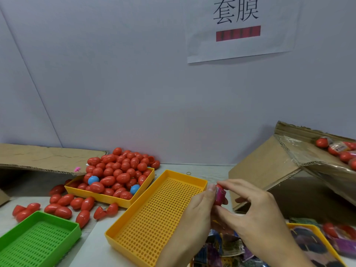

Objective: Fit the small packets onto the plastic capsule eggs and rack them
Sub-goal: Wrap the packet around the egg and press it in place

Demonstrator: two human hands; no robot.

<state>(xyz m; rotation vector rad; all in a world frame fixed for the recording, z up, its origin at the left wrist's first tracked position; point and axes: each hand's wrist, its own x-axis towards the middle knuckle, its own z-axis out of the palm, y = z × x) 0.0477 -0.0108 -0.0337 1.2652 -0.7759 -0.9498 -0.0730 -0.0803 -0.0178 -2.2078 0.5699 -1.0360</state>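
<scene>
1. My left hand (200,205) and right hand (256,207) both pinch one red capsule egg (219,195) above the bench (100,245), fingers curled round it; a pink packet (220,192) sits partly over its top, so I judge this fitting half done.
2. Just beside my hands, the perforated yellow rack (154,212) holds nothing yet, so racking has barely begun.
3. Loose packets (229,247) lie below my wrists in a yellow tray (316,231).
4. Bare red eggs (119,172) heap in a further yellow tray (107,197) and spill across the bench; plenty left.
5. The green tray (38,239) is cut off by the edge, and the cardboard box (279,166) on the right shows wrapped eggs, count unclear.
</scene>
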